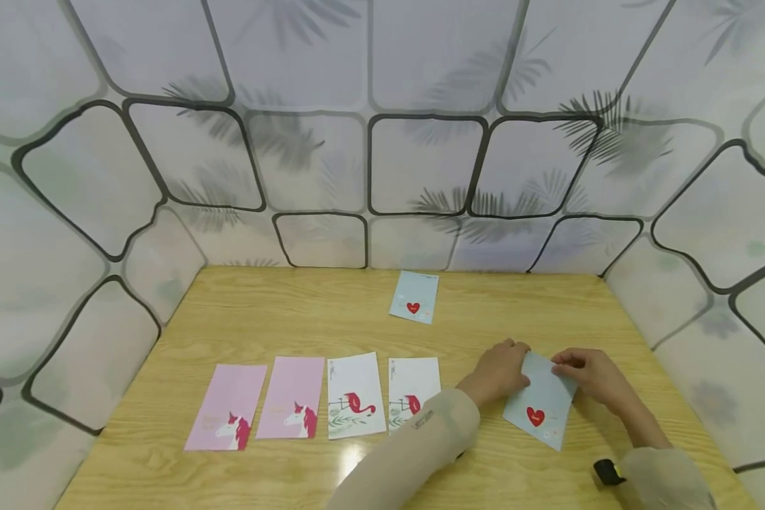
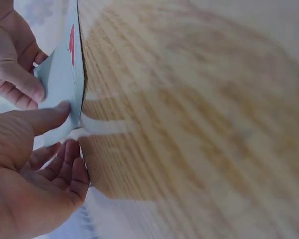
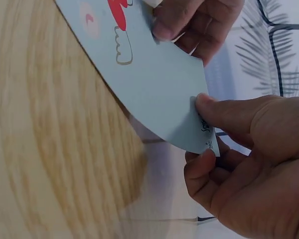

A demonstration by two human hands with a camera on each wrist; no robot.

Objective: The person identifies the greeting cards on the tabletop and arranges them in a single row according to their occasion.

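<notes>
A light blue card (image 1: 538,397) with a red heart is held between both hands at the right of the table. My left hand (image 1: 500,372) pinches its upper left edge, thumb on the printed face and fingers behind. The right hand (image 1: 589,375) pinches the upper right corner, with its thumb (image 3: 229,112) over small dark print. In the right wrist view the card (image 3: 144,84) curves, its far end close to the table. Further back lies a second blue heart card (image 1: 414,296).
Left of the hands, two pink unicorn cards (image 1: 290,397) and two white flamingo cards (image 1: 357,395) lie in a row on the wooden table (image 1: 293,304). The left sleeve (image 1: 414,450) overlaps the rightmost flamingo card. Patterned fabric walls (image 1: 319,163) surround the table's back and sides.
</notes>
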